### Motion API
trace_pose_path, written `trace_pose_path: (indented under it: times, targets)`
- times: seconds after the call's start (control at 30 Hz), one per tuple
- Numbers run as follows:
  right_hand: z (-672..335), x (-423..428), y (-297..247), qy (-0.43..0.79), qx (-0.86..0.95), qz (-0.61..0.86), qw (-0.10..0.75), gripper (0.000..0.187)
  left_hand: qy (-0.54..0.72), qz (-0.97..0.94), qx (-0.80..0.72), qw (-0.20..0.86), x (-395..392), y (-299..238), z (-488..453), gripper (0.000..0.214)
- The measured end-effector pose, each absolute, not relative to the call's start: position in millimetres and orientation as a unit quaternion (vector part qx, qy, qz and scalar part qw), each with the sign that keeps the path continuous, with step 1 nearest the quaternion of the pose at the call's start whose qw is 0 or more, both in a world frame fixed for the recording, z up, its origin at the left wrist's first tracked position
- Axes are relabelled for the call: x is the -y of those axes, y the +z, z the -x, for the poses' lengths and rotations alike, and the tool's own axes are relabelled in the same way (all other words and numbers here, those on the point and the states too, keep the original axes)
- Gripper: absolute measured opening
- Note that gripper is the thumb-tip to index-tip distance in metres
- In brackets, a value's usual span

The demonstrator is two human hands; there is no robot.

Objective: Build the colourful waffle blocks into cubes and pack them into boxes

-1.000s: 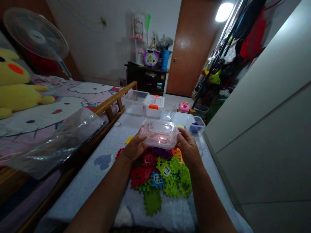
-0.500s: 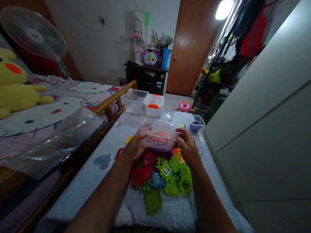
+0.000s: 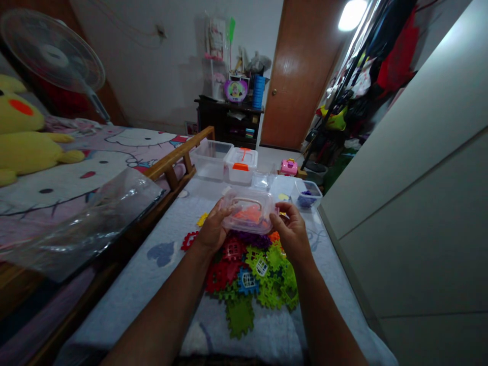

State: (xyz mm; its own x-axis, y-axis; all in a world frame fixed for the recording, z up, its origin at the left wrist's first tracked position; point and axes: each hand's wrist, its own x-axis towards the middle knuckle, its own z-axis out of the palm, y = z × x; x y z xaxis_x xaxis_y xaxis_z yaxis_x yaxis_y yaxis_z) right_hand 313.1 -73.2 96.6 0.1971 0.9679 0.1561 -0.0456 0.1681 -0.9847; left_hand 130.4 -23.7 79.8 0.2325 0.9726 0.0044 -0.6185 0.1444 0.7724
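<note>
Both hands hold a small clear plastic box [image 3: 248, 213] with a lid and orange pieces inside, raised above a pile of toy tiles. My left hand [image 3: 212, 230] grips its left end, fingers wrapped round the side. My right hand [image 3: 290, 230] grips its right end, thumb on the lid. Under the box lies a heap of interlocking plastic tiles [image 3: 251, 274] in green, red, blue, purple and orange, on a light blue patterned mat [image 3: 152, 274].
Beyond the box stand an open clear tub [image 3: 211, 158], a lidded tub with an orange latch [image 3: 241, 165], and a small tub of blue pieces [image 3: 308, 194]. A bed with a wooden rail [image 3: 171, 161] and clear plastic bag [image 3: 95, 218] is left. A pale wardrobe wall [image 3: 412, 213] rises right.
The box has tilted from nearly flat to lid-up and moved slightly away from me; both hands shifted their grip on its ends. The tiles lie as before.
</note>
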Motion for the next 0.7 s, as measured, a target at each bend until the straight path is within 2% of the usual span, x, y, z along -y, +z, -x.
trace_pose_path:
  times: [0.4, 0.57, 0.7]
  targets:
    - [-316.1, 72.9, 91.9, 0.366, 0.477, 0.524, 0.603, 0.029, 0.544, -0.361, -0.214, 0.726, 28.2, 84.1, -125.7, 0.058]
    - [-315.5, 72.8, 93.4, 0.369, 0.474, 0.514, 0.613, 0.028, 0.540, -0.376, -0.237, 0.715, 29.4, 84.5, -128.1, 0.055]
    - [-313.3, 71.8, 90.3, 0.278, 0.496, 0.567, 0.596, 0.036, 0.545, -0.420, -0.271, 0.673, 28.8, 80.3, -131.0, 0.052]
